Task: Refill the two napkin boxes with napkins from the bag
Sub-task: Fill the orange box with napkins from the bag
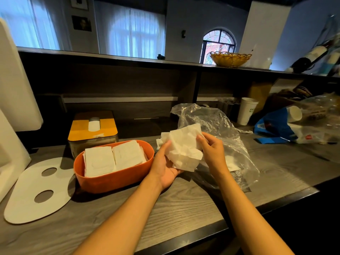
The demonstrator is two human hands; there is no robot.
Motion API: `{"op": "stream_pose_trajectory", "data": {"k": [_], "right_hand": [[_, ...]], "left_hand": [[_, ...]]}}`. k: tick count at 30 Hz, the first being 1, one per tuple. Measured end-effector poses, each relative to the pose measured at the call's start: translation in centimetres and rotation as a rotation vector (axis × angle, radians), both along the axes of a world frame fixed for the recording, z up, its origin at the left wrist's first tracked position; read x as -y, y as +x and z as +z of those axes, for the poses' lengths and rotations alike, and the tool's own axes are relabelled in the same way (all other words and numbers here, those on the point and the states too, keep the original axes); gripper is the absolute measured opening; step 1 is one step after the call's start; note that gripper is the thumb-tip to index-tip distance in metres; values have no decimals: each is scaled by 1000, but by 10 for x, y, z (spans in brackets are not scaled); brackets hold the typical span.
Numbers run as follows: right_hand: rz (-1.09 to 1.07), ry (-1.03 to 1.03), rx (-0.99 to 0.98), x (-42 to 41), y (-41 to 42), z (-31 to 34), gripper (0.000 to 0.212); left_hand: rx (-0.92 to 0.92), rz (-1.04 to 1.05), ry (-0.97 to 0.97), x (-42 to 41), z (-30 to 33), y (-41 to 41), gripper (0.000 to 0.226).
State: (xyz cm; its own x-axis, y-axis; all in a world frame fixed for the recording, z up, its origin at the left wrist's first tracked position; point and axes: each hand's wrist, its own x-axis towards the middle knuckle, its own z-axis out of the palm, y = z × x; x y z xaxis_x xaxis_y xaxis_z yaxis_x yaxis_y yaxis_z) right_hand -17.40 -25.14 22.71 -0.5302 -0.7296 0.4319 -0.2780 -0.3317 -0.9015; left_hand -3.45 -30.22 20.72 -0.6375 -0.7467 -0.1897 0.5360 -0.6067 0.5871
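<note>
While left hand (166,167) cups crumpled napkins (184,148), right hand (211,146) pinches them — prob. several plies.

Café or restaurant service station: wood-grain counter (184,208) under a raised bar ledge (110,57), paper cups (246,111), napkin boxes (114,173), wicker basket (230,59), curtained dining-room windows (136,34) beyond.

Bare forearms, no sleeves; hands (165,168) unadorned (no rings, watch, or gloves).

Two napkin boxes — orange box (114,178), yellow-lidded box (93,128); one plastic bag (217,126); two paper cups — upright cup (246,111), lying cup (294,113).
</note>
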Motion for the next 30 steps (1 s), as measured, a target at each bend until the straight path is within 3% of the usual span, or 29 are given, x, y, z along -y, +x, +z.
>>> {"op": "stream_pose_trajectory", "data": {"k": [6,11,15,19,23,28,30], "right_hand": [[44,123,-102,2,3,0,22],[-190,63,-126,2,-9,-7,22],[-264,62,-145,1,-5,-3,34],[-227,59,-76,1,-8,-1,21],[7,161,41,2,-6,-3,18],[6,117,27,0,-4,0,15],[-75,102,-62,1,-6,1,16]], "left_hand": [[95,31,-51,1,-3,-5,37],[157,96,-36,6,-8,-10,43],[170,105,-24,7,-9,-11,43],[104,58,15,7,-8,-8,31],[49,-47,1,5,-6,-3,31],[116,-61,-25,4,-7,-8,34],[93,-58,13,5,-7,-7,27]]}}
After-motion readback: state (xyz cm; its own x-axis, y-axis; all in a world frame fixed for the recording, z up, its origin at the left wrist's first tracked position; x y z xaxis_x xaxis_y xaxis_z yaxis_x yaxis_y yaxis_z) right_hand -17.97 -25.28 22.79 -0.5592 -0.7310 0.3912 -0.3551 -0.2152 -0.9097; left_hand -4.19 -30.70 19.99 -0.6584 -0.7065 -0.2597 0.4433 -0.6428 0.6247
